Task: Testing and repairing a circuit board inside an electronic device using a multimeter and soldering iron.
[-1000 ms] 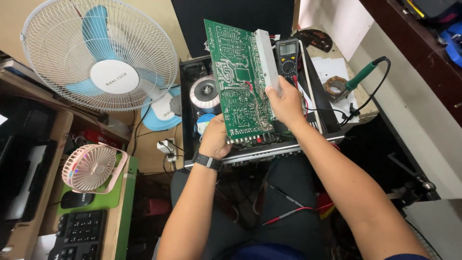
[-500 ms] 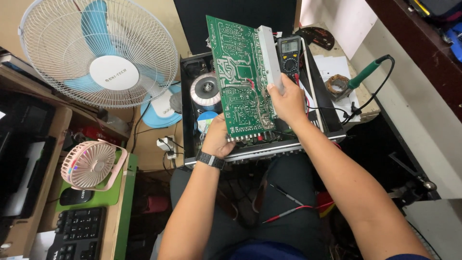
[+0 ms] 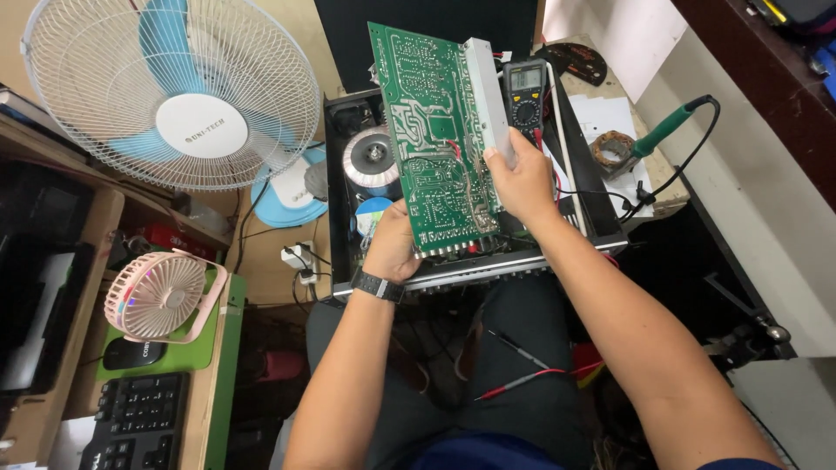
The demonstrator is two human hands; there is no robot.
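A green circuit board was held tilted between both hands: left hand gripped its lower edge, right hand its side (by the pale heatsink strip). A multimeter was noted just beyond the right hand.

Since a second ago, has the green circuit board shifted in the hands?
No. The green circuit board sits as before against the multimeter and round transformer; only the camera drifted.

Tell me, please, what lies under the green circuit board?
Under the circuit board sits an open black chassis. A round transformer shows at its left, a multimeter at its right. The board and both hands cover the rest.
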